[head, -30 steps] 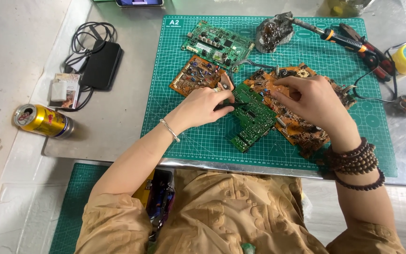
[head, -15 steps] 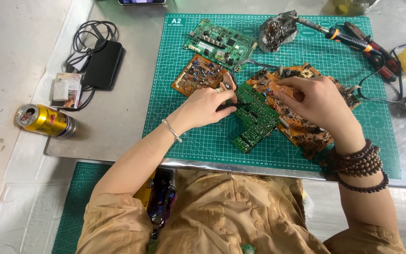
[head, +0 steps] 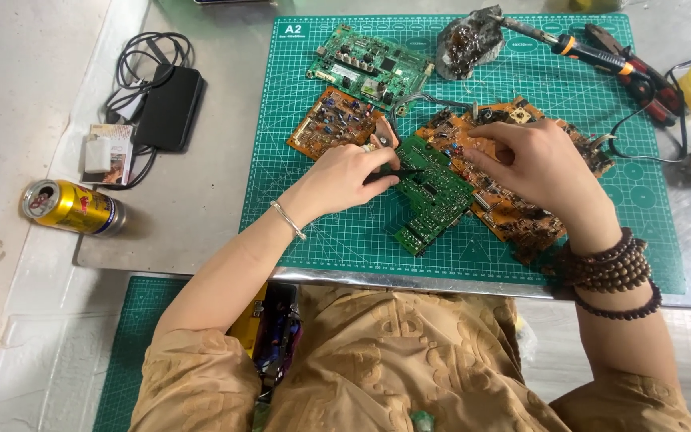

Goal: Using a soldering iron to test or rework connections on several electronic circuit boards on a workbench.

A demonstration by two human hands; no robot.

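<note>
One head-worn camera looks steeply down at the grey metal counter (head: 193, 200), close, green gridded cutting mat (head: 345, 232) toward 12 o'clock

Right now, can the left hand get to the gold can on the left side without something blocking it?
Probably yes. The left hand rests by the green circuit board; between it and the gold can lies only bare table.

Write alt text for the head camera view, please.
A person's left hand and right hand work on circuit boards, one green board and one orange board, on a green cutting mat. A soldering iron lies behind; a can lies left.
</note>
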